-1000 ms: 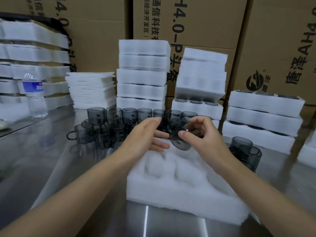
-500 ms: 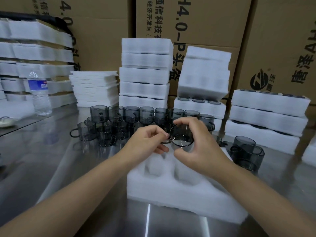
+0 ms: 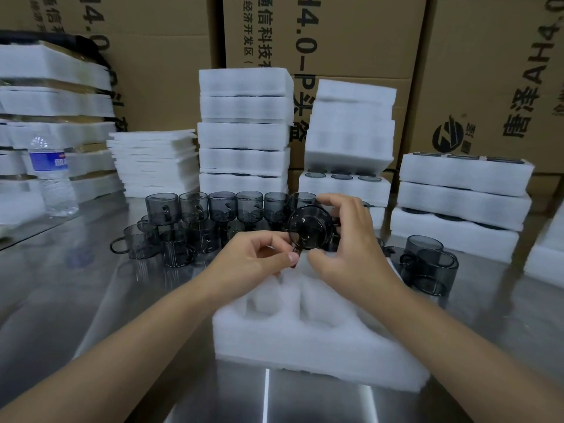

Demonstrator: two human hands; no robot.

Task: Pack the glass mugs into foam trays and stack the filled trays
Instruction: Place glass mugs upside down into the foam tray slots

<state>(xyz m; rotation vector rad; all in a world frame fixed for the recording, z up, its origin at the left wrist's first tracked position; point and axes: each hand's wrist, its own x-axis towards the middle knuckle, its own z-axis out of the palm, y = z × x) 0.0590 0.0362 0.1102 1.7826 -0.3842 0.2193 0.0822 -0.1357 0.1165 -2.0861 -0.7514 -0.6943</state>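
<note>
A steel table (image 3: 61, 300) carries a water bottle (image 3: 53, 175) at 9 o'clock, loose mugs (image 3: 192, 206) and foam stacks (image 3: 244, 135) at 12, and a foam tray (image 3: 305, 340) at 6; cardboard boxes (image 3: 351, 35) stand behind. Above the tray's far edge the left hand (image 3: 253, 257) pinches the handle of the held mug (image 3: 309, 228); the right hand (image 3: 351, 248) curls round its body; the mug has risen and turned end-on since a second ago.

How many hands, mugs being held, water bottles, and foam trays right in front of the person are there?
hands: 2, the left hand and the right hand
held mug: 1
water bottle: 1
front foam tray: 1
Total: 5
</note>
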